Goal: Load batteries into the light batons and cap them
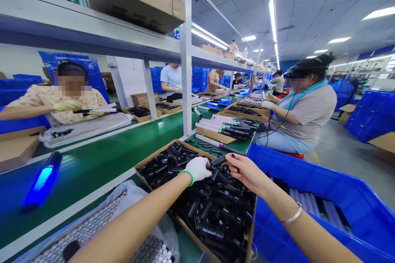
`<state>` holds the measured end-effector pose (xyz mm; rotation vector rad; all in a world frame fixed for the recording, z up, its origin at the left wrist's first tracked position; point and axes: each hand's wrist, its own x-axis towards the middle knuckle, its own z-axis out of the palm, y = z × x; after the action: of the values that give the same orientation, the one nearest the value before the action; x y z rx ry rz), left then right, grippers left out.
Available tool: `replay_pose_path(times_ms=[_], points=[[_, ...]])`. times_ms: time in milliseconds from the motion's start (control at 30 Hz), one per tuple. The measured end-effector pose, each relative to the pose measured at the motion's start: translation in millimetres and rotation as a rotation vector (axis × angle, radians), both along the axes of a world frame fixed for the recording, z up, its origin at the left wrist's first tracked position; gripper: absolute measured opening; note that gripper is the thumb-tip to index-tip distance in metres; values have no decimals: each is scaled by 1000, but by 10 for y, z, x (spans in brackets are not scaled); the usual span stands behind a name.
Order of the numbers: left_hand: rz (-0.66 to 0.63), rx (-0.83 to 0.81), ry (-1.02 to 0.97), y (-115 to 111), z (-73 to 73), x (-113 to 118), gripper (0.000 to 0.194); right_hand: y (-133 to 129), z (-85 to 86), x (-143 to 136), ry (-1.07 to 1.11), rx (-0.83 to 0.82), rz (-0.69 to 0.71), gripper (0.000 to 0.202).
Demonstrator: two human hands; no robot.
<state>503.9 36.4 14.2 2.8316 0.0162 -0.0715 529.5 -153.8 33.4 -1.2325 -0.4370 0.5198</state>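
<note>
My left hand (pixel 197 169), in a white glove with a green cuff, is closed on one end of a black plastic tube (pixel 219 160). At its other end, the bare fingers of my right hand (pixel 244 169) pinch the tube; a small dark piece also shows at those fingers, too small to name. Both hands are just above a cardboard box (pixel 202 250) heaped with black plastic tubes and caps (pixel 212 218). Beyond the box, several small black pieces (pixel 205 144) and a light stick (pixel 212 141) with a purple ring lie on the green surface.
A plastic-lined tray of batteries (pixel 101 218) is at lower left. On my right stands a blue bin (pixel 333 176) holding pale tubes. A blue-lit stick (pixel 43 181) lies on the green belt (pixel 101 172). A shelf post (pixel 186 57) rises ahead. Co-workers sit across and to the right.
</note>
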Motion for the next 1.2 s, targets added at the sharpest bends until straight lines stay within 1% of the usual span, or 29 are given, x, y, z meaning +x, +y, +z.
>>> replay_pose_path(times_ms=[133,267,367,433,533,600,667,700,767,833,867,900,967,1000,1067,1133,1200], points=[[75,5,0,-26,-6,-2,28,-38,-19,-205,118,144,-70,42],[107,-69,-37,36,-15,-52,26,-7,-37,-468,224,252,-103,43],[104,-167,-155,125,54,-178,27,68,-53,-706,281,299,-87,42],[116,-234,-262,219,163,-330,28,157,-64,-874,306,310,-60,42],[176,-307,-394,454,406,-704,27,377,-96,-1143,326,300,2,44],[234,-331,-427,670,567,-1071,26,588,-140,-1338,332,268,76,43],[286,-339,-392,892,669,-1518,24,837,-200,-1532,331,220,166,40],[304,-337,-356,990,686,-1761,24,965,-230,-1622,326,199,202,37],[330,-320,-285,1141,646,-2247,29,1197,-278,-1768,310,177,233,34],[356,-290,-234,1233,534,-2688,41,1352,-290,-1860,300,171,227,35],[367,-275,-215,1260,467,-2876,46,1390,-281,-1887,306,168,240,36],[376,-262,-200,1278,402,-3036,49,1404,-263,-1906,322,170,282,37],[395,-240,-194,1279,306,-3274,49,1376,-212,-1936,359,191,429,39],[404,-228,-206,1257,285,-3355,47,1349,-186,-1957,367,209,509,40],[409,-214,-254,1154,301,-3448,43,1303,-152,-2024,344,242,615,40],[370,-226,-293,967,374,-3460,39,1285,-146,-2129,273,245,618,40],[273,-334,-298,723,464,-3408,36,1280,-160,-2245,187,234,569,41]])
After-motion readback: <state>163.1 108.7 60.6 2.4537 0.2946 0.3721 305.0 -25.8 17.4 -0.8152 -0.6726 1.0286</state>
